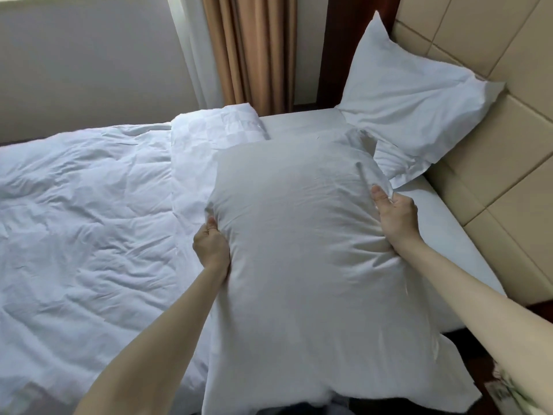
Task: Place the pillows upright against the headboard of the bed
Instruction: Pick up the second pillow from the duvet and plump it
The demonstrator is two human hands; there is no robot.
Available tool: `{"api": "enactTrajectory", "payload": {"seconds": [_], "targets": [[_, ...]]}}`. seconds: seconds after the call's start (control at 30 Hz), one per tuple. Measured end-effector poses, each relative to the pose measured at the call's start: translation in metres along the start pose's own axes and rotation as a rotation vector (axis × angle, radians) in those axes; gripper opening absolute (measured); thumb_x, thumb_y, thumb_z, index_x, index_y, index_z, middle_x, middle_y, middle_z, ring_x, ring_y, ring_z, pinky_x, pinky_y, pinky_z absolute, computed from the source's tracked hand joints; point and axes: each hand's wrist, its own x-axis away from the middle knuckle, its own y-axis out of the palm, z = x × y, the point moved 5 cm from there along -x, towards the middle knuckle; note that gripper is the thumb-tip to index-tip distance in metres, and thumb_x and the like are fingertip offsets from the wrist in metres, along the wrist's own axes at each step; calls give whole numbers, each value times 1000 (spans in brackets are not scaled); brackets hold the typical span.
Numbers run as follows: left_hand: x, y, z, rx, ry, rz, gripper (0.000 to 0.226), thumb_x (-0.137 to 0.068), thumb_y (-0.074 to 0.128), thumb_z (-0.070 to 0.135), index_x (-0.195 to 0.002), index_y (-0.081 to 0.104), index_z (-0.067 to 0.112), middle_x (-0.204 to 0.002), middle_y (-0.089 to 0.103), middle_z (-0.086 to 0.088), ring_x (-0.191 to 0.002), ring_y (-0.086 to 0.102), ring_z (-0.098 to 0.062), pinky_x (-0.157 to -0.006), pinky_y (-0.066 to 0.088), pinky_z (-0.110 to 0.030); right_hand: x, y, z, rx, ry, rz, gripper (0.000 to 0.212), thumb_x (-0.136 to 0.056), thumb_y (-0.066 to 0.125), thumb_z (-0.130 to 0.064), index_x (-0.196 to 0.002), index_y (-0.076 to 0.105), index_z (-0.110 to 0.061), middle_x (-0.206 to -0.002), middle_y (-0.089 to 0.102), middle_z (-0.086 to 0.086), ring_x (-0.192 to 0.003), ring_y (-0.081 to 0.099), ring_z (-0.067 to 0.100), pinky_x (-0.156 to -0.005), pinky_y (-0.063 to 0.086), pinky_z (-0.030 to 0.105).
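Observation:
I hold a large white pillow (302,265) in front of me, over the near side of the bed. My left hand (211,244) pinches its left edge with the fingers closed in the fabric. My right hand (396,217) grips its right edge near the top corner. A second white pillow (410,106) stands tilted against the beige padded headboard (490,139) at the far end of it. The held pillow hides part of the mattress and my body below.
A rumpled white duvet (83,211) covers the left part of the bed, its top folded back (215,127). Bare white sheet (460,244) lies along the headboard. Brown curtains (248,49) and a grey wall (89,61) stand beyond the bed.

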Motion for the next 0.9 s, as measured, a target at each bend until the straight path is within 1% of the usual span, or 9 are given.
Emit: {"api": "enactTrajectory", "payload": {"seconds": [0.1, 0.2, 0.3, 0.37, 0.47, 0.57, 0.7, 0.8, 0.9], "targets": [[31, 36, 11, 2, 0, 5, 52, -97, 45, 34, -51, 34, 12, -53, 41, 1, -52, 35, -13, -52, 24, -27, -26, -36, 17, 18, -13, -23, 58, -90, 52, -51, -48, 27, -19, -34, 39, -8, -42, 33, 9, -46, 29, 23], [48, 62, 17, -7, -8, -15, 51, -97, 45, 36, -53, 34, 11, -54, 39, 0, -51, 34, -12, -48, 27, -29, -41, -60, 33, 21, -20, -19, 59, -90, 53, -50, -48, 24, -21, -32, 36, -11, -37, 34, 6, -41, 25, 16], [54, 83, 24, -18, -7, -47, 52, -97, 44, 37, -53, 32, 12, -55, 37, 0, -51, 34, -13, -52, 31, -29, -51, -73, 50, 31, -15, -28, 58, -91, 53, -47, -49, 22, -22, -34, 31, -10, -35, 34, 4, -39, 27, 16], [56, 95, 30, -26, -7, -53, 53, -97, 45, 37, -52, 32, 12, -54, 37, 0, -51, 34, -13, -52, 32, -29, -59, -78, 57, 48, -5, -30, 57, -92, 52, -46, -50, 22, -21, -44, 27, -10, -38, 29, 7, -40, 23, 19], [58, 107, 37, -12, -21, -41, 53, -97, 45, 37, -52, 32, 12, -54, 37, 0, -51, 34, -13, -51, 31, -27, -72, -83, 60, 57, 6, -23, 56, -92, 52, -45, -52, 24, -19, -48, 27, -5, -45, 27, 11, -44, 23, 22], [60, 117, 35, 26, -79, -54, 53, -97, 45, 38, -52, 32, 13, -55, 36, 0, -52, 34, -14, -54, 31, -30, -83, -86, 57, 57, -9, -46, 55, -92, 52, -46, -52, 25, -18, -47, 30, -5, -44, 30, 9, -43, 26, 18], [59, 143, 35, 121, -201, -163, 49, -97, 44, 40, -55, 40, 15, -61, 42, 1, -60, 42, -18, -66, 38, -31, -104, -92, 48, 90, -55, -42, 55, -94, 50, -43, -51, 25, -18, -46, 30, -5, -41, 31, 7, -40, 26, 16], [55, 165, 39, 146, -229, -247, 46, -97, 44, 39, -60, 43, 12, -64, 46, -2, -68, 45, -23, -66, 40, -32, -118, -99, 37, 170, -98, 5, 56, -95, 49, -41, -51, 28, -13, -45, 30, -2, -44, 29, 14, -43, 25, 22], [53, 184, 44, 146, -245, -311, 48, -98, 42, 40, -59, 41, 12, -61, 44, -2, -71, 44, -24, -68, 38, -33, -129, -110, 24, 243, -160, 61, 57, -95, 50, -36, -49, 23, -16, -42, 29, -6, -39, 32, 9, -41, 24, 22]]}}
